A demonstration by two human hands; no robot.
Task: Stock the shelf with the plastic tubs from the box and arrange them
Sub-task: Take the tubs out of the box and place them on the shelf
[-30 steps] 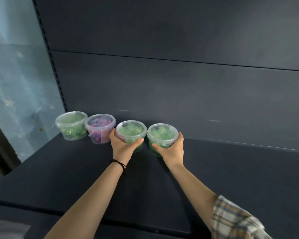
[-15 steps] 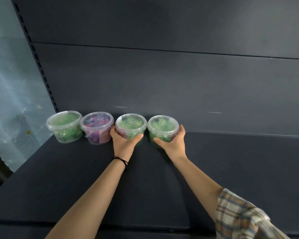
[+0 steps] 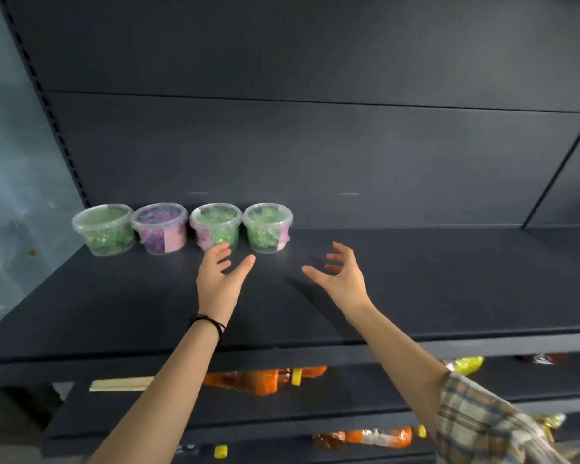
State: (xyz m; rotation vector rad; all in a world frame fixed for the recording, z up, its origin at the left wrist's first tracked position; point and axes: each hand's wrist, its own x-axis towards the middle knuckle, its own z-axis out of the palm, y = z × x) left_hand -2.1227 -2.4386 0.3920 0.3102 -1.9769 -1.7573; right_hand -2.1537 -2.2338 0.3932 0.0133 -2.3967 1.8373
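Looking at a row of four along the back of the dark shelf [image 3: 449, 283], over toward its left end and right up by the back panel [image 3: 315, 145]. From the left: green tub [image 3: 104, 229], then purple-and-pink tub [image 3: 159, 227], then third tub [image 3: 216, 226] and fourth tub [image 3: 268, 227], both mostly green inside. All clear plastic, upright, lids on, packed side by side, touching or nearly so, can't tell which. Left hand [image 3: 220, 279] hovering just in front of the third tub, fingers spread and relaxed, thumb out, gripping nothing; fingertips overlapping the tub's lower wall from this angle, no way to call actual contact. Right hand [image 3: 342, 279] off to the right of the row over bare shelf, fingers splayed and loosely bent, also holding nothing, clearly apart from the fourth tub. Black band [image 3: 208, 324] round the left wrist, plaid sleeve [image 3: 476, 420] on the right arm. Down on the lower shelves: orange bottles [image 3: 258, 380] lying on their sides, a yellow packet [image 3: 466, 363] further right, plus a pale wooden strip [image 3: 121, 385] on the left.
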